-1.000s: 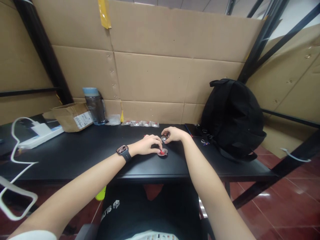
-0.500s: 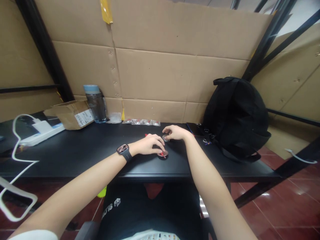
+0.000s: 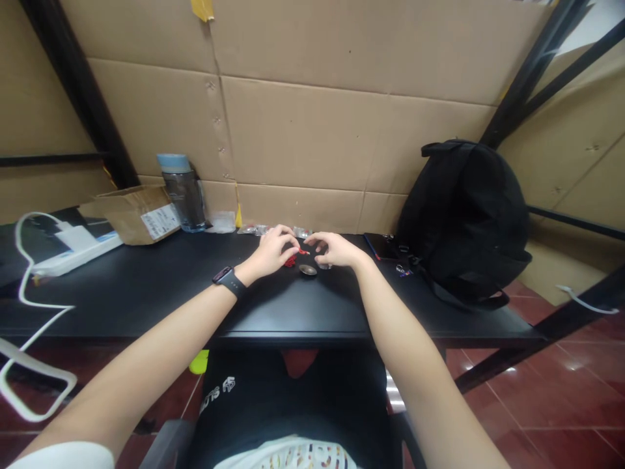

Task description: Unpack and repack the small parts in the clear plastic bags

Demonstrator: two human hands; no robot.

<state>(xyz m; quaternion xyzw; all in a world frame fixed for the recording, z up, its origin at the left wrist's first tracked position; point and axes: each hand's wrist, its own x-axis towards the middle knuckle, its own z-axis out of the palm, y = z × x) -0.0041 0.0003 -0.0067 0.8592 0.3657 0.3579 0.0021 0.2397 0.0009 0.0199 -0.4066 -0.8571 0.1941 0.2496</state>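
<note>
My left hand [image 3: 279, 249] is above the black table, thumb and fingertips pinched on a thin red cord [image 3: 303, 251]. Beneath that hand, a red bundle [image 3: 290, 261] lies partly hidden by the fingers. A small round metallic-looking disc [image 3: 307, 270] rests on the table between my hands. My right hand [image 3: 336, 249] is to the right of it, with the index finger stretched toward the cord. Its thumb and lower fingers are curled around a small clear round piece [image 3: 324, 265], mostly covered by the hand.
Small clear packets [image 3: 254, 230] lie along the cardboard wall. At the left are a water bottle [image 3: 183, 195], an open carton [image 3: 134, 215] and a power strip [image 3: 81, 254] with a white cable. A black backpack [image 3: 463, 221] and a small keyring-like item [image 3: 403, 271] sit at the right.
My left hand has lifted away from the disc and moved up and left, now with red cord in its fingertips. The red stuff no longer shows on the disc. My right hand stays close by.
</note>
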